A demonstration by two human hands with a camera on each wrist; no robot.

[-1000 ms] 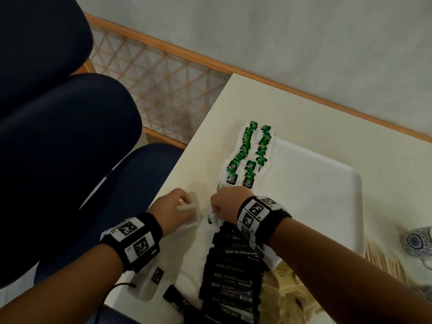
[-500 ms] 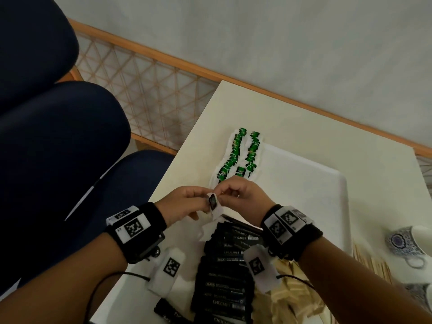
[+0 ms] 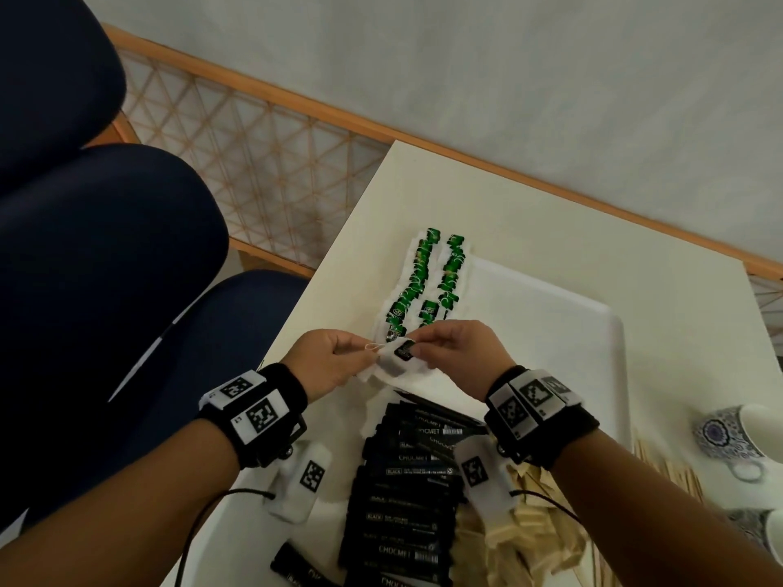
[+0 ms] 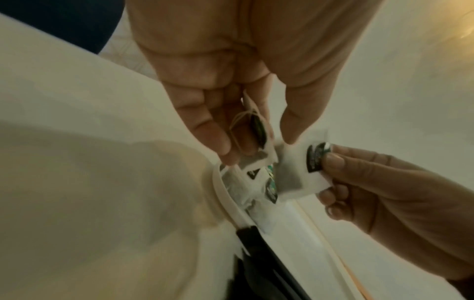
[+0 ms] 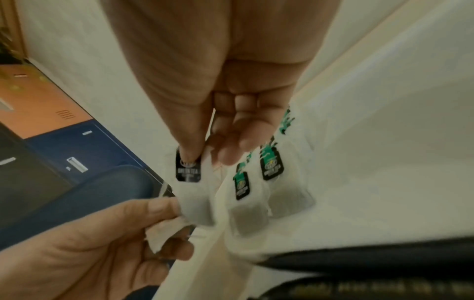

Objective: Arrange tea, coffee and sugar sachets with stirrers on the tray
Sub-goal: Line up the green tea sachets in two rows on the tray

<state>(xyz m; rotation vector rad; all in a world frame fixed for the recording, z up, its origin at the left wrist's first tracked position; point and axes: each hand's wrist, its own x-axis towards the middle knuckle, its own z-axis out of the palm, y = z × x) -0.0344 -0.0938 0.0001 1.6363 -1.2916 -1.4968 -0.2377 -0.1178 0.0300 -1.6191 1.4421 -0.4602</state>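
White tea bag [image 3: 396,361], black tag, lifted above white tray [image 3: 610,332] corner.

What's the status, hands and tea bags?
Left hand pinches one end of a tea bag, right hand pinches its tag end. Bag held above the tray's near-left corner, not yet placed. Nothing in the way.

Dim warm light, soft shadows, wrist views blurred, wide-angle bending at edges
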